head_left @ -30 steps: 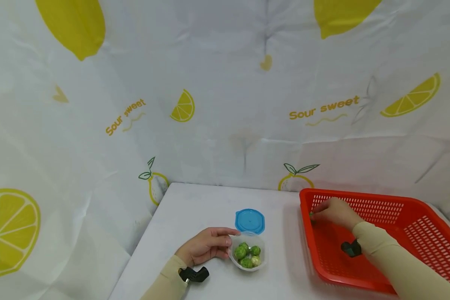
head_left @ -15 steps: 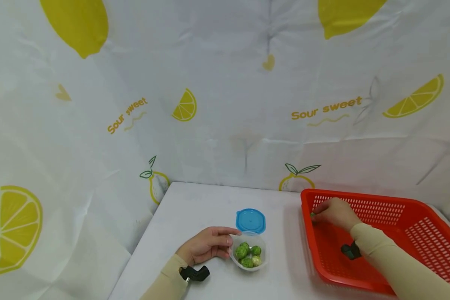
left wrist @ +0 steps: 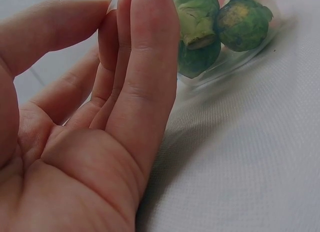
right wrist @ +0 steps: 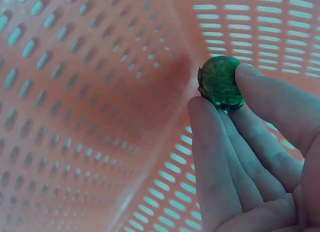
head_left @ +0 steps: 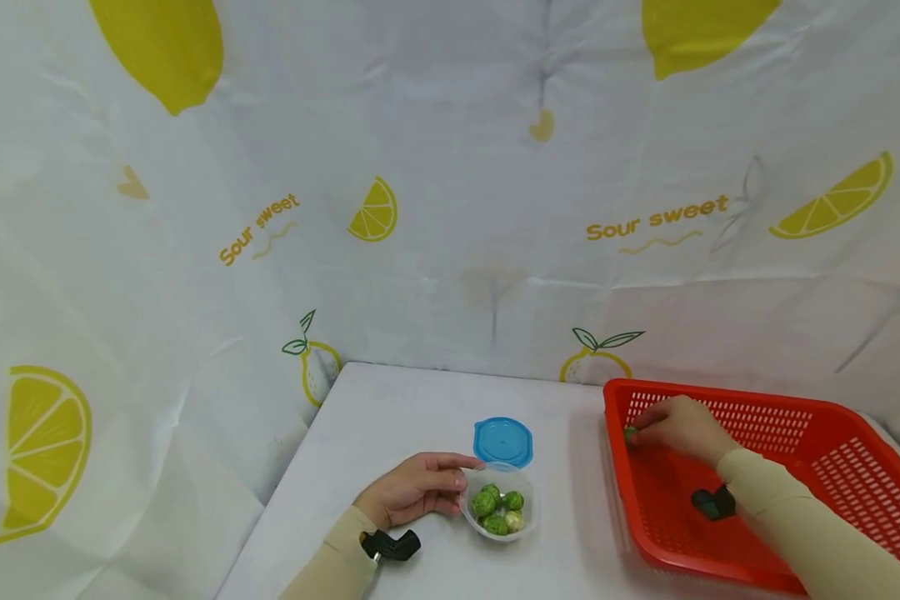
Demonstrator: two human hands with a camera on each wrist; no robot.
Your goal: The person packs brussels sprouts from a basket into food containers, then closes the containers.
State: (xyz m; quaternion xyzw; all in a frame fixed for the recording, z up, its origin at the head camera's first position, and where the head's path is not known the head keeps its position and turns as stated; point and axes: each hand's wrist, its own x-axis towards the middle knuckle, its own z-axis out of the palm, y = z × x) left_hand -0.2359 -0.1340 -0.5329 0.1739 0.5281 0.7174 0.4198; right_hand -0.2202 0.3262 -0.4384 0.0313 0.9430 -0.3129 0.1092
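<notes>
My left hand (head_left: 420, 490) holds the rim of a small clear plastic bowl (head_left: 527, 527) at its left side, with the thumb and fingers about the edge. Several Brussels sprouts (head_left: 484, 503) lie in the bowl; in the left wrist view some Brussels sprouts (left wrist: 244, 25) show through its wall, beyond the fingers. Over in the red basket, my right hand (head_left: 684, 427) pinches one Brussels sprout (right wrist: 220, 82) between thumb and fingertips, close to the basket's left wall. Part of that sprout is covered by the fingers in the head view.
A blue lid (head_left: 503, 442) lies on the white table (head_left: 412, 408) just behind the bowl. The slotted red basket (head_left: 645, 533) stands at the right, its walls rising around my right hand. A lemon-print cloth (head_left: 450, 250) hangs behind and at the left.
My right hand has shifted slightly to the right with the sprout, which now shows more beside the fingertips. My left hand and the bowl have stayed in place.
</notes>
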